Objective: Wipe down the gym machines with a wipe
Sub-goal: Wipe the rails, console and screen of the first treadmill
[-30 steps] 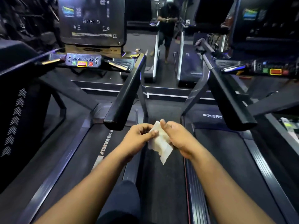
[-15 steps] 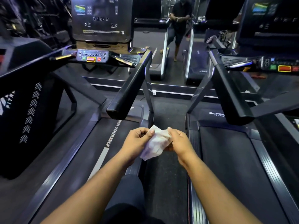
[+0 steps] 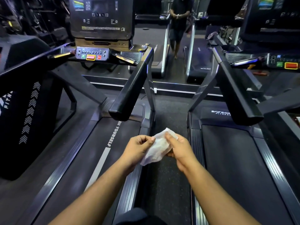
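A white wipe hangs crumpled between both my hands, above the floor gap between two treadmills. My left hand pinches its left edge, and my right hand grips its right side with the fingers curled round it. The left treadmill's black handrail ends just ahead of my left hand. Further forward and to the right runs the right treadmill's handrail. The left machine's console with coloured buttons stands beyond, under a dark screen.
The left treadmill belt and the right treadmill belt flank the dark floor strip I stand on. A mirror ahead shows a person reflected. A dark machine housing stands at the left.
My view has moved forward, so the treadmills and handrails appear closer. My hands have bunched the wipe from a hanging sheet into a crumpled wad between them.
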`<state>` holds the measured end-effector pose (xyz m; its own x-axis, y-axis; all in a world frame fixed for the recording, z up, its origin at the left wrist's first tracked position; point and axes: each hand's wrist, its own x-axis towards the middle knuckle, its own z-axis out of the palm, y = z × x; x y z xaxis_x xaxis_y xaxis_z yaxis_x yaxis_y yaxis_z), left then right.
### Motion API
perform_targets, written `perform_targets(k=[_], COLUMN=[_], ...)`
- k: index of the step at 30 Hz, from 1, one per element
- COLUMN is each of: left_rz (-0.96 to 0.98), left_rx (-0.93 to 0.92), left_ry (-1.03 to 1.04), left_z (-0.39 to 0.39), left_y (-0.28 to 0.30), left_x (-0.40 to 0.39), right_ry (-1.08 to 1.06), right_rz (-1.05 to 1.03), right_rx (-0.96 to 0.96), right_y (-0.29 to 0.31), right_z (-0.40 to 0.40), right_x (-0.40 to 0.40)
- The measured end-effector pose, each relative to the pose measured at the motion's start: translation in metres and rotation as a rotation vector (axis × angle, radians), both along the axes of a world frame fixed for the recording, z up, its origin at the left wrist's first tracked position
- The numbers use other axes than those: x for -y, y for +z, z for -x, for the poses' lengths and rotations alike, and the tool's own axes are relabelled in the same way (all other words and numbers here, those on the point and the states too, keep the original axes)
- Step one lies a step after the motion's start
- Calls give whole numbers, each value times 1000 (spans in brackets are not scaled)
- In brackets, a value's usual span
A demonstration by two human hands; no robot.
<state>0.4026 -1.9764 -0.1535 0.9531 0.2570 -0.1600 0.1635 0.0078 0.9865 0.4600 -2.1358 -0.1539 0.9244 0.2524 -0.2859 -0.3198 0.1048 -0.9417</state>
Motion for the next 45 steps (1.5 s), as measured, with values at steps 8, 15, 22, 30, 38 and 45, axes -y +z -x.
perform_targets(k=[8, 15, 22, 30, 38, 45], left_rz=[278, 295, 105, 172, -331, -473], left_rx=[-122, -35, 294, 100, 179, 242], left_ry=[46, -94, -96, 96, 112, 273], left_z=[-10, -7, -21, -35, -36, -28], left_y=[-33, -24, 42, 34, 28, 53], left_x=[-35, -65, -73, -53, -54, -88], right_ry=[221, 101, 194, 303, 652, 811], right_rz=[-20, 0, 67, 58, -158, 183], right_rx=[-344, -20, 750, 741, 308, 769], right_y=[-28, -21, 33, 23, 6, 31], right_z=[3, -1, -34, -75, -110, -132], right_x=[-25, -39, -25, -19, -39, -98])
